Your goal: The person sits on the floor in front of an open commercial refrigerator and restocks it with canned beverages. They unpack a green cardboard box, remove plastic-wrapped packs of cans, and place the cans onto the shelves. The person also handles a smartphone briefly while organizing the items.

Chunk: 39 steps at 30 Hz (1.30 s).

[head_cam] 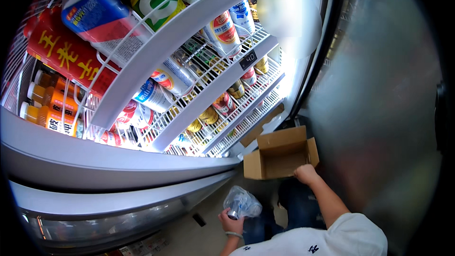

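My left hand (233,222), with a pale bracelet at its wrist, grips a metal beverage can (234,211). A crumpled clear plastic bag (244,199) lies against the can; whether it wraps all of it I cannot tell. My right hand (306,173) is closed on the near edge of a cardboard box (279,165) with its flaps up. The box stands at the foot of a lit display fridge, in front of my knees. Its brown inner walls face me, and part of its floor is hidden.
Wire shelves (217,67) of the fridge hold several drink cans and bottles. Large drink cartons (99,17) lean on the top shelf. The glass door (369,106) swings wide at the right. A dark, flat object (199,219) lies on the floor.
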Each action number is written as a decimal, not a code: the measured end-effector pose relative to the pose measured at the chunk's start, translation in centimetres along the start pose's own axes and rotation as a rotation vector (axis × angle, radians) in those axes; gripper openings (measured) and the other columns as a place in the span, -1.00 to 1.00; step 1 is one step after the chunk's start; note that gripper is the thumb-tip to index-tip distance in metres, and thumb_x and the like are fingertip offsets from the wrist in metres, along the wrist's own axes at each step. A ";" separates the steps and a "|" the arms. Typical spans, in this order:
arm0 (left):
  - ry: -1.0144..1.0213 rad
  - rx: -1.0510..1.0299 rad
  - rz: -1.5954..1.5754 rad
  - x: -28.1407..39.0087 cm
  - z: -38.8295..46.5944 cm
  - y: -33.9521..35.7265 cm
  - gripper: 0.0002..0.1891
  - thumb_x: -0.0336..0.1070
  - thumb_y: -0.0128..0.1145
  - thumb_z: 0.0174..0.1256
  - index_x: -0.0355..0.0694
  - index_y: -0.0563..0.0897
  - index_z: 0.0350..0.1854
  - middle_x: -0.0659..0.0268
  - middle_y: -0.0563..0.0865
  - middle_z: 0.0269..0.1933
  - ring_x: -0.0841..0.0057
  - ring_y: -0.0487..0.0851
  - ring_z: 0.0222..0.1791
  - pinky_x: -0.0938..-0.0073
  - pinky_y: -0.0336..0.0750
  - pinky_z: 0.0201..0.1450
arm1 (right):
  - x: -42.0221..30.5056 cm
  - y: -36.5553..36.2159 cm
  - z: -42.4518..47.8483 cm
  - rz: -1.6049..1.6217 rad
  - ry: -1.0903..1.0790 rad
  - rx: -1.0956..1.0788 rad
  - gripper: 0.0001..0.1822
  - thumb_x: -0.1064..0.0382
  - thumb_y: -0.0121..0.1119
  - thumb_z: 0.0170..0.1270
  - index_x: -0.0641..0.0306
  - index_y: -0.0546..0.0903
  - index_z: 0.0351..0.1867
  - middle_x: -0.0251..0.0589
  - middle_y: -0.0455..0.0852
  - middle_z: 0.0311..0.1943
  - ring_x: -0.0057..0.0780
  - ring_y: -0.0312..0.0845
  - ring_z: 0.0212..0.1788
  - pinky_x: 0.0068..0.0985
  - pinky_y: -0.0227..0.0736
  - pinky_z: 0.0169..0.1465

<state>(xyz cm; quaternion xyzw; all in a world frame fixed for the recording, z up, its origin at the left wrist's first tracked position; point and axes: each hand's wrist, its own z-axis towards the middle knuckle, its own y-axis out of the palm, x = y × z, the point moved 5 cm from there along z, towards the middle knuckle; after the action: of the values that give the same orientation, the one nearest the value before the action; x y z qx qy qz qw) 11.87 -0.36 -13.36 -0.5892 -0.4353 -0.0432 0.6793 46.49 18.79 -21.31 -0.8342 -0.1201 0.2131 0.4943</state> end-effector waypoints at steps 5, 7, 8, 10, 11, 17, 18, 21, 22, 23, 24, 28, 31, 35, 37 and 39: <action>0.029 0.069 -0.022 3.4 0.5 -5.9 -0.38 -0.32 0.51 -0.23 -0.19 0.50 -0.01 0.08 0.51 -0.02 0.07 0.54 -0.01 0.18 0.46 0.10 | -5.1 -6.1 -1.0 0.116 -0.102 0.014 -0.85 0.21 0.18 0.21 0.19 0.71 -0.33 -0.11 0.75 -0.37 -0.07 0.69 -0.27 -0.13 0.56 -0.22; 0.038 0.072 -0.031 5.4 0.3 -7.7 -0.38 -0.34 0.50 -0.22 -0.19 0.50 -0.01 0.08 0.50 -0.01 0.07 0.53 0.00 0.17 0.45 0.09 | -6.2 -7.0 -1.6 0.151 -0.101 0.037 -0.82 0.23 0.16 0.23 0.21 0.66 -0.19 -0.08 0.75 -0.33 -0.06 0.69 -0.24 -0.11 0.56 -0.21; 0.042 0.112 -0.046 5.5 -0.3 -9.0 -0.38 -0.34 0.50 -0.22 -0.19 0.50 -0.01 0.07 0.50 -0.01 0.07 0.53 0.00 0.17 0.45 0.10 | -7.2 -7.7 -1.9 0.170 -0.100 0.052 -0.78 0.24 0.15 0.24 0.22 0.64 -0.12 -0.07 0.75 -0.31 -0.05 0.69 -0.23 -0.11 0.57 -0.20; 0.050 0.183 -0.083 4.7 -1.7 -10.7 -0.38 -0.35 0.50 -0.23 -0.19 0.50 0.00 0.07 0.49 -0.01 0.08 0.51 0.01 0.17 0.44 0.10 | -10.6 -11.1 -2.3 0.164 -0.120 -0.048 -0.58 0.28 0.12 0.25 0.16 0.53 0.17 -0.06 0.74 -0.32 -0.05 0.69 -0.23 -0.14 0.57 -0.20; 0.001 0.176 -0.103 6.3 -2.2 -12.5 -0.37 -0.37 0.50 -0.25 -0.20 0.50 -0.01 0.07 0.48 0.00 0.09 0.50 0.03 0.18 0.42 0.13 | -12.5 -12.8 -3.0 0.163 -0.141 -0.068 -0.48 0.31 0.11 0.25 0.08 0.44 0.29 -0.06 0.72 -0.32 -0.05 0.69 -0.26 -0.15 0.57 -0.20; -0.004 0.202 -0.120 9.2 -3.7 -17.3 -0.38 -0.33 0.50 -0.23 -0.16 0.51 0.00 0.12 0.49 -0.01 0.09 0.55 0.01 0.18 0.48 0.08 | -18.6 -17.9 -5.8 0.082 -0.508 -0.051 -0.43 0.38 0.10 0.19 -0.20 0.57 0.26 -0.12 0.62 -0.27 -0.09 0.66 -0.28 -0.25 0.57 -0.19; -0.022 0.202 -0.151 9.7 -3.9 -18.0 -0.38 -0.33 0.50 -0.22 -0.15 0.51 0.00 0.13 0.50 -0.01 0.10 0.57 0.00 0.18 0.49 0.06 | -19.2 -18.1 -6.0 0.072 -0.532 -0.064 -0.47 0.38 0.11 0.17 -0.20 0.64 0.19 -0.13 0.60 -0.26 -0.10 0.66 -0.27 -0.27 0.57 -0.18; -0.076 0.120 -0.055 14.5 -5.0 -21.7 -0.41 -0.32 0.47 -0.18 -0.07 0.53 0.01 0.17 0.50 -0.02 0.15 0.62 -0.07 0.19 0.55 -0.02 | -20.5 -18.6 -6.4 0.064 -0.501 -0.131 -0.56 0.39 0.08 0.15 -0.11 0.74 0.03 -0.16 0.66 -0.21 -0.14 0.64 -0.14 -0.30 0.55 -0.05; -0.138 0.074 -0.030 15.5 -5.3 -22.7 -0.43 -0.32 0.46 -0.17 -0.06 0.53 0.01 0.17 0.51 -0.02 0.16 0.63 -0.08 0.19 0.55 -0.03 | -21.2 -18.8 -6.6 0.051 -0.499 -0.156 -0.59 0.39 0.08 0.14 -0.08 0.77 -0.03 -0.18 0.68 -0.20 -0.15 0.64 -0.09 -0.31 0.54 0.00; -0.102 0.051 -0.003 15.7 -5.3 -22.4 -0.45 -0.31 0.43 -0.15 -0.04 0.54 0.01 0.19 0.50 -0.01 0.17 0.63 -0.10 0.18 0.56 -0.04 | -21.4 -19.1 -6.8 0.052 -0.497 -0.189 -0.59 0.38 0.07 0.13 -0.06 0.78 -0.04 -0.17 0.70 -0.17 -0.15 0.65 -0.08 -0.31 0.53 0.02; -0.065 0.027 0.032 15.7 -5.1 -21.8 -0.47 -0.30 0.41 -0.13 -0.03 0.54 0.01 0.20 0.50 -0.01 0.17 0.64 -0.12 0.18 0.57 -0.06 | -21.2 -19.4 -6.8 0.060 -0.495 -0.221 -0.59 0.36 0.07 0.11 -0.05 0.78 -0.05 -0.17 0.73 -0.14 -0.14 0.65 -0.07 -0.31 0.53 0.04; 0.038 -0.014 0.042 16.3 -5.5 -19.9 -0.45 -0.30 0.38 -0.12 0.01 0.52 0.04 0.22 0.48 0.01 0.13 0.61 -0.07 0.14 0.57 -0.06 | -22.0 -20.2 -7.3 0.152 -0.527 -0.265 -0.64 0.26 0.06 0.14 0.01 0.78 -0.07 -0.10 0.77 -0.13 -0.10 0.66 -0.06 -0.30 0.51 0.07; -0.058 -0.011 0.002 16.1 -6.3 -19.9 -0.44 -0.31 0.38 -0.12 0.01 0.51 0.05 0.23 0.47 0.00 0.13 0.61 -0.05 0.14 0.57 -0.06 | -24.4 -20.9 -8.3 0.217 -0.449 -0.435 -0.61 -0.03 0.10 0.32 0.14 0.76 -0.04 -0.05 0.75 -0.11 -0.09 0.65 -0.06 -0.31 0.50 0.07; -0.058 0.015 0.056 17.4 -6.1 -20.4 -0.43 -0.31 0.39 -0.15 0.00 0.51 0.03 0.23 0.47 0.00 0.13 0.62 -0.06 0.13 0.57 -0.06 | -25.3 -22.4 -9.6 0.185 -0.262 -0.505 -0.12 -0.59 -0.12 0.22 0.26 0.76 -0.10 0.10 0.76 -0.18 0.00 0.67 -0.09 -0.29 0.50 0.02; -0.050 -0.003 0.091 18.5 -5.6 -19.7 -0.43 -0.32 0.40 -0.18 0.01 0.51 0.01 0.23 0.47 -0.01 0.15 0.63 -0.08 0.12 0.56 -0.09 | -24.7 -22.0 -10.1 0.175 -0.365 -0.392 -0.19 -0.54 0.01 0.19 0.24 0.77 -0.12 0.07 0.78 -0.24 -0.01 0.68 -0.17 -0.29 0.52 -0.03; -0.029 -0.042 0.080 18.4 -5.4 -19.0 -0.43 -0.32 0.39 -0.17 0.00 0.50 0.01 0.22 0.48 0.00 0.14 0.64 -0.08 0.12 0.56 -0.08 | -25.1 -21.6 -10.9 0.111 -0.424 -0.322 -0.26 -0.48 0.12 0.15 0.20 0.78 -0.14 0.05 0.78 -0.31 -0.02 0.69 -0.25 -0.29 0.53 -0.08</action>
<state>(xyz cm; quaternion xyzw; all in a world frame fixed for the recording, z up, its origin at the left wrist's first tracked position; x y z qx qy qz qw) 15.30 -2.29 13.35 -0.6210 -0.4198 -0.0166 0.6616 29.77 10.44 8.15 -0.8440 -0.2076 0.3879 0.3067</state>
